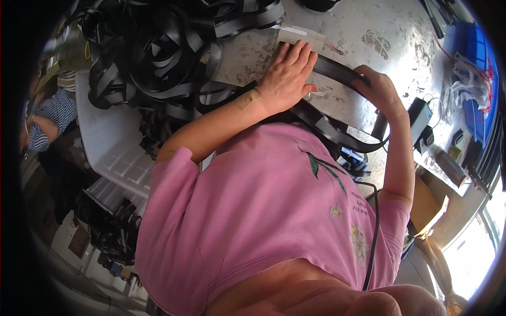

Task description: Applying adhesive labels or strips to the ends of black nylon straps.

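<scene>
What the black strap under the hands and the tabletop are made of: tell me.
Black strap: probably plastic or rubber; flat, smooth, slightly glossy, bending in loops without creasing. Tabletop: looks like metal or a coated hard surface; grey, dull sheen, with scuffed and stained patches. Neither is certain.

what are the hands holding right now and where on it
A black strap. The left hand lies flat on it, pressing it to the metal table; the right hand grips it at the bend of its loop.

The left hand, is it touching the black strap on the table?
Touching. The head view shows the left hand pressed flat on the black strap, which passes under its fingers.
</scene>
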### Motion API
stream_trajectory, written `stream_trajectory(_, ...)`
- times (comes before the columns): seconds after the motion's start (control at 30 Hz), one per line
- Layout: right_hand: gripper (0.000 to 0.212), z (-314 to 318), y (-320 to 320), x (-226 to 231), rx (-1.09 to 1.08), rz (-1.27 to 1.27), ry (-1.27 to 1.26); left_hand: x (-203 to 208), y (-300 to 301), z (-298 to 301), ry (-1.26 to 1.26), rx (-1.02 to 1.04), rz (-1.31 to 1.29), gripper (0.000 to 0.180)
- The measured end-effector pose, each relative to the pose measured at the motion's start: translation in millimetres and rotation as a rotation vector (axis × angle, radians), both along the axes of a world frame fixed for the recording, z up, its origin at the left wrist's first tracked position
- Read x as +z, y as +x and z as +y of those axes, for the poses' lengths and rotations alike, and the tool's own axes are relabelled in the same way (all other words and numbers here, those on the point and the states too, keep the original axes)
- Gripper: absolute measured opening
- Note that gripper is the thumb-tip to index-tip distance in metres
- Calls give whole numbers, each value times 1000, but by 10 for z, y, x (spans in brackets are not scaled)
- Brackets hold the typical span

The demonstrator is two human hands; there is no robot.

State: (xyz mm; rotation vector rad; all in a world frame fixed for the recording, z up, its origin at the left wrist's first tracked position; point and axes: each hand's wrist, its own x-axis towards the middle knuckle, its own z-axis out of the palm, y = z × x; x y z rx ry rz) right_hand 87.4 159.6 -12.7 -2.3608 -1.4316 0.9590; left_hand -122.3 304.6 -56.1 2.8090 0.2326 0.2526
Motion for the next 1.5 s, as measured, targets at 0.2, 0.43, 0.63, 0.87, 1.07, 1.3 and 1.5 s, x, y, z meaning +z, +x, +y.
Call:
stream_trajectory(0.2,25,84,-18,-103,16,-58,5,-107,-133,-3,-14,48,93,73)
stream_trajectory(0.43,27,90,-68,-117,-10,-90,-43,-143,-140,19,-29,39,84,73)
stream_trajectory(0.63,26,105,-164,-97,-15,-167,-123,-154,-145,47,-12,19,82,73)
stream_trajectory(0.87,23,350,-523,-2,58,-627,359,-175,-137,12,9,39,107,71)
stream_trajectory(1.07,21,622,-608,-427,-290,54,222,-143,-109,25,-5,32,97,68)
stream_trajectory(1.3,24,745,-587,-397,-481,193,48,-25,-67,223,-31,56,38,58)
stream_trajectory(1.5,25,754,-603,-363,-483,200,34,17,-53,450,-12,119,66,36)
